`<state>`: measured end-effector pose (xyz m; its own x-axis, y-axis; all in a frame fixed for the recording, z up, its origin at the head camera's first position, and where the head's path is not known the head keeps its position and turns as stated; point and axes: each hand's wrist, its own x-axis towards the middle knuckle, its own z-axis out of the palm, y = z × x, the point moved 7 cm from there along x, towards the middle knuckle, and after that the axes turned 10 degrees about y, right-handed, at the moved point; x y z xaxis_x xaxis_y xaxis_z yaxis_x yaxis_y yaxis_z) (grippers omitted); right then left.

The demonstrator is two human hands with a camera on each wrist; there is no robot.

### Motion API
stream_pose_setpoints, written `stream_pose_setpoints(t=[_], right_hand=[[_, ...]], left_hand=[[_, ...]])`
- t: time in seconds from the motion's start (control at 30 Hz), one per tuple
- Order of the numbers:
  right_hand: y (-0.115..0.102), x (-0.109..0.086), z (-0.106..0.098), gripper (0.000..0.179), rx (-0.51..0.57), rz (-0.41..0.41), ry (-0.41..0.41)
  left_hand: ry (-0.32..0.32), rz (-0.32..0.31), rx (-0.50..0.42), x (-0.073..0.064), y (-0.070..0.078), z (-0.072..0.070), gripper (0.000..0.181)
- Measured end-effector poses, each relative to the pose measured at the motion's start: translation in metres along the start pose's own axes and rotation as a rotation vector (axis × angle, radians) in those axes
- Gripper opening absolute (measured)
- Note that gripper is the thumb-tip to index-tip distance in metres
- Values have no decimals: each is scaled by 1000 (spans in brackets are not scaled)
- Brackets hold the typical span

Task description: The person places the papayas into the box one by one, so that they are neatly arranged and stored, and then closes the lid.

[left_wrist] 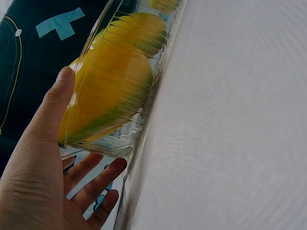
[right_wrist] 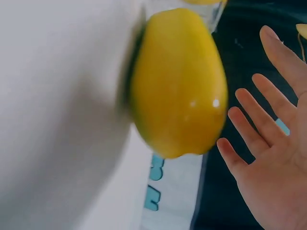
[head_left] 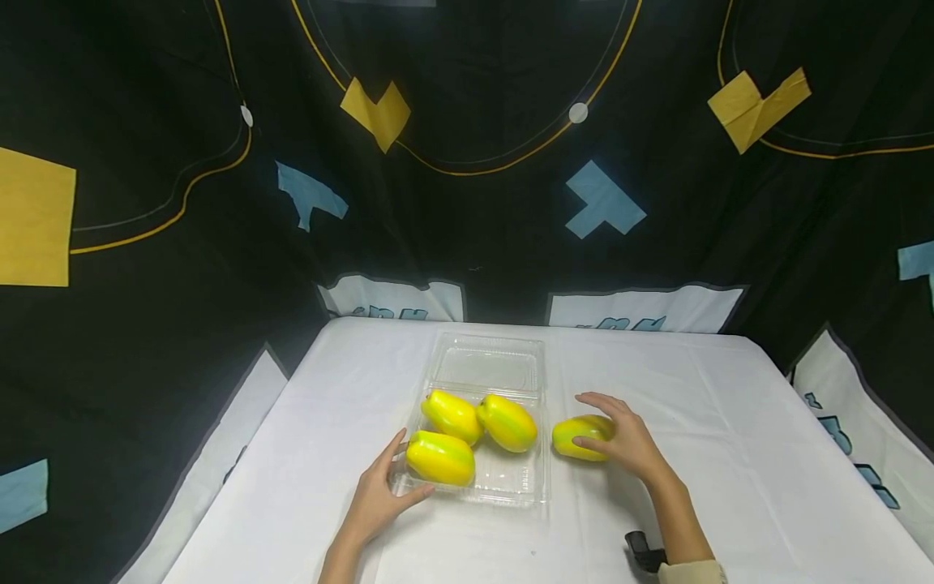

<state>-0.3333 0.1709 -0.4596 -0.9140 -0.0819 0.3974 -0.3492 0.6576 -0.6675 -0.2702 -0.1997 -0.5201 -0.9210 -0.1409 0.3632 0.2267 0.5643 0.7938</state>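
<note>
A black curtain (head_left: pixel 503 227), patched with yellow and blue pieces, hangs behind the white-covered counter (head_left: pixel 737 454). On the counter, a clear plastic container (head_left: pixel 503 477) lies open, its lid (head_left: pixel 487 365) folded out flat toward the counter's far edge and its tray on the side toward the person. The left hand (head_left: pixel 375 501) stands at the tray's near left corner, fingers wide apart, thumb by the near edge and the other fingers by the left edge; whether they touch the plastic, I cannot tell. The right hand (head_left: pixel 629 438) is over the counter beyond the container's right edge, fingers wide and gripping nothing, around the right end of 1 yellow fruit (head_left: pixel 569 438). That fruit lies on its side on the counter, just beside the tray's right edge. In the tray lie 3 more: a near left fruit (head_left: pixel 440 458) by the near left corner, a far left fruit (head_left: pixel 447 414) and a far right fruit (head_left: pixel 508 423). Next to the right wrist shows a small black piece (head_left: pixel 644 551).
</note>
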Motion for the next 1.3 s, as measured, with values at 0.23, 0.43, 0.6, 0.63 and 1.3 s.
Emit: stream_pose_setpoints(t=[0.23, 0.43, 0.6, 0.63, 1.3], right_hand=[[17, -6, 13, 69, 29, 35, -48], [19, -9, 17, 67, 20, 19, -47], [18, -10, 18, 64, 11, -21, -60], [18, -10, 18, 64, 4, -29, -64], [23, -11, 14, 63, -35, -49, -31]], left_hand=[[-6, -7, -16, 0, 1, 0, 97], [-4, 0, -22, -1, 1, 0, 97], [-2, 6, -20, -1, 1, 0, 96], [-1, 9, -20, -1, 1, 0, 96], [-5, -11, -23, 1, 0, 0, 95]])
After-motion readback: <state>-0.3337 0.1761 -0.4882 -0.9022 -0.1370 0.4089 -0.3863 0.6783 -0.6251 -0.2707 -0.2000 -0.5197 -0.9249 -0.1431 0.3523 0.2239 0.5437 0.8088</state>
